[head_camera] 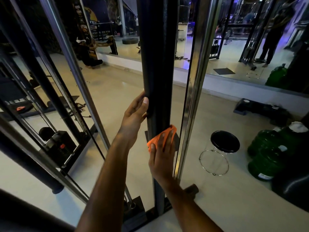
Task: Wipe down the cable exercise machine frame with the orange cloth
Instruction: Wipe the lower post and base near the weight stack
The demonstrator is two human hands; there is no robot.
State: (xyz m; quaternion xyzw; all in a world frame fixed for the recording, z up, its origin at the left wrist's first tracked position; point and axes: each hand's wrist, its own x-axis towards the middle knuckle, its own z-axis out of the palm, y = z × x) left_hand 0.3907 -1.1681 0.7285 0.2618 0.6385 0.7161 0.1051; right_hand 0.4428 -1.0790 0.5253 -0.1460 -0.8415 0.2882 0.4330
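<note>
Dim indoor scene, low overall exposure. Pale floor (pixel 117 87) brightest area, soft sheen patch near centre. Blue-violet glow upper right, in mirror wall (pixel 234 39). Narrow glare streaks along chrome rails (pixel 194 97); black upright (pixel 157 56) nearly featureless, detail lost in shadow. Left side and bottom left corner very dark. Strong wide-angle bowing: straight posts splay outward toward edges. Forearms slightly soft, background reflections grainy and smeared.

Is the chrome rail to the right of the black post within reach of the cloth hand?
Probably yes: the right hand presses the orange cloth on the black post, the chrome rail adjacent, nothing between.
</note>
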